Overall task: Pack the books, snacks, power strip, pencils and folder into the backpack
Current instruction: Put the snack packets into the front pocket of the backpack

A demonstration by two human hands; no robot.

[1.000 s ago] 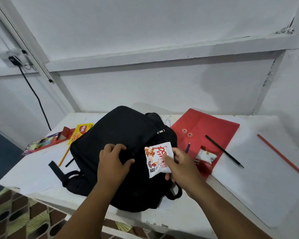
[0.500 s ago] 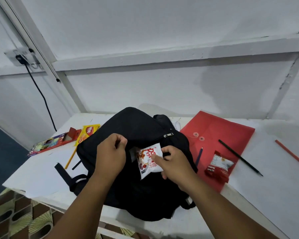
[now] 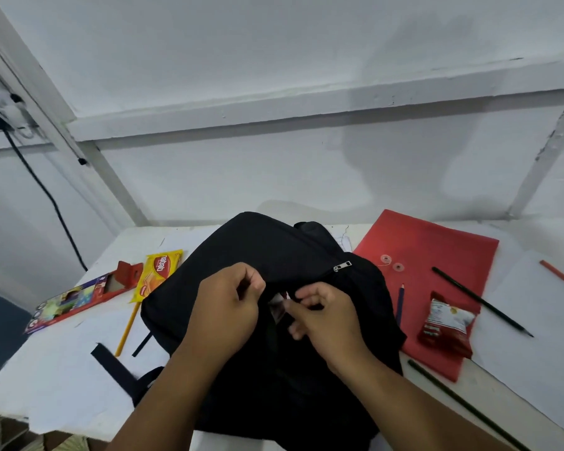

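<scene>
both hands work one step: the left hand (image 3: 230,307) pinches the black fabric backpack (image 3: 274,252) pocket edge while the right hand (image 3: 323,315) pinches the white snack packet (image 3: 276,302) nearly inside; next, seemingly, the red snack packet (image 3: 446,323) on the red paper folder (image 3: 436,242).

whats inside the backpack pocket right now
Only a corner of the white snack packet shows in the black backpack pocket opening, between left hand and right hand. The fabric hides everything deeper.
</scene>
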